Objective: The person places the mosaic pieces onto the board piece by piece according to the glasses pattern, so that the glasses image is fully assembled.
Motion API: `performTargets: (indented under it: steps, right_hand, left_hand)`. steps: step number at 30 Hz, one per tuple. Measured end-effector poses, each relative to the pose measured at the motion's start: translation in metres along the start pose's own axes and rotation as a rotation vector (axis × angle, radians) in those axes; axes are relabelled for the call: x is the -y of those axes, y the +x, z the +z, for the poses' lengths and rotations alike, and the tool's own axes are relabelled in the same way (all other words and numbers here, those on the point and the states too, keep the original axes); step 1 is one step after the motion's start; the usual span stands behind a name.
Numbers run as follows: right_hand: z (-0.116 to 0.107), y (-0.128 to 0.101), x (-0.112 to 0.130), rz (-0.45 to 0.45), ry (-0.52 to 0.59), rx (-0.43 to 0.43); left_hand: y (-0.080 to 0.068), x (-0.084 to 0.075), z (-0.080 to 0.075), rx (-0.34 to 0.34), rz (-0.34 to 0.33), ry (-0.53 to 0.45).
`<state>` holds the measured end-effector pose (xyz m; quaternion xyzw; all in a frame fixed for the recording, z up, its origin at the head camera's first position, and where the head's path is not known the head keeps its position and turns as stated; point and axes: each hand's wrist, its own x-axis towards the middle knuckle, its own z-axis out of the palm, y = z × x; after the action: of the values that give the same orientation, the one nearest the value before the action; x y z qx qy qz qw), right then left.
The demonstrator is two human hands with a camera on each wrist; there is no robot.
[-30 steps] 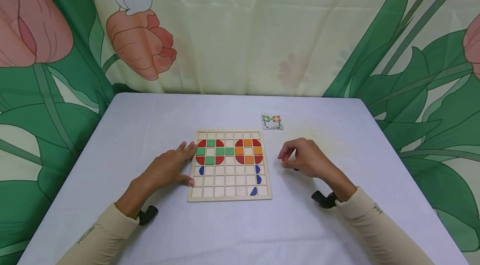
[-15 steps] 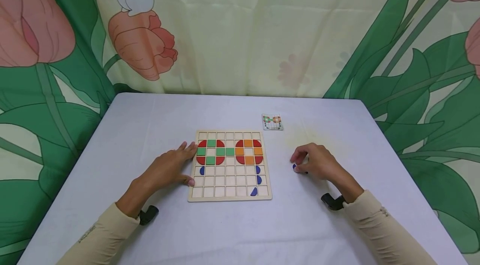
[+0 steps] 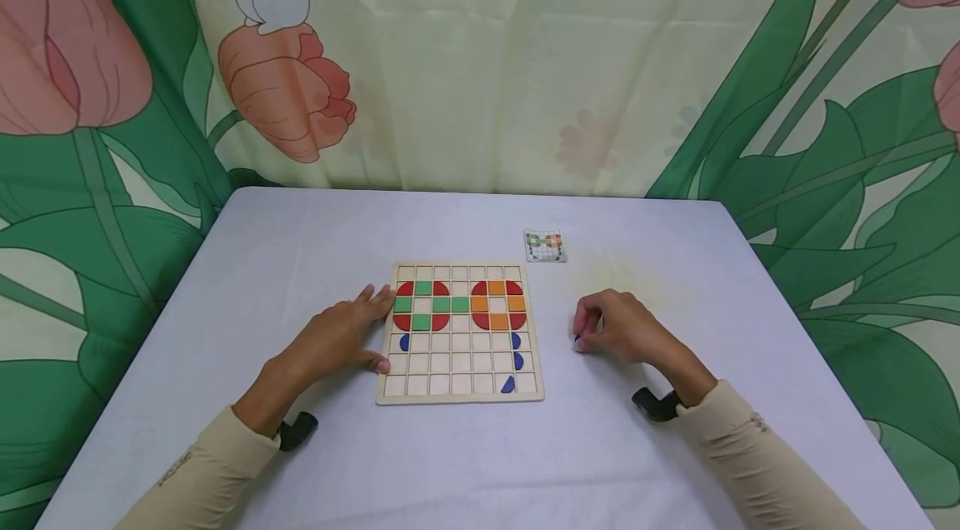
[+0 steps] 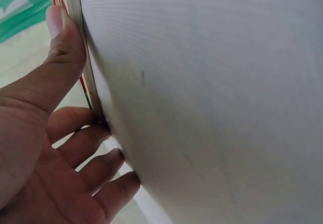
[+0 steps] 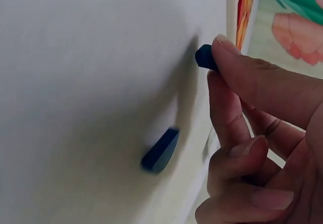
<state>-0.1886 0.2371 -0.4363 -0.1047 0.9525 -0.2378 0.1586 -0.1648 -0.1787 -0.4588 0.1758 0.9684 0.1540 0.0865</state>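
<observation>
A square wooden grid board [image 3: 461, 361] lies on the table, with red, green and orange pieces forming two ring shapes and a few blue pieces below them. My left hand [image 3: 341, 334] rests at the board's left edge, thumb on the rim and fingers spread along the side. Right of the board, my right hand [image 3: 618, 328] pinches a small blue piece [image 5: 204, 57] between thumb and forefinger, close over the cloth. Its full shape is hidden by the fingers. Another blue piece [image 5: 161, 151], with a rounded side, lies on the cloth below that hand.
Behind the board's right corner lies a small card [image 3: 545, 247] printed with a similar coloured grid pattern. White cloth [image 3: 480, 463] covers the table. A curtain [image 3: 480, 97] with printed tulips and a rabbit hangs behind it.
My right hand has moved right, away from the board, then slightly back left, and now pinches a blue piece. The left hand stays at the board's edge.
</observation>
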Motion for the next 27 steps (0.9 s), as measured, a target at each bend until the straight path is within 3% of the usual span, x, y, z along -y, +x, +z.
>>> performTargets:
  steps: [27]
  right_hand:
    - [0.037, 0.015, 0.112, -0.273, 0.088, 0.047]
  left_hand:
    - [-0.001, -0.001, 0.0, -0.004, -0.003, 0.015]
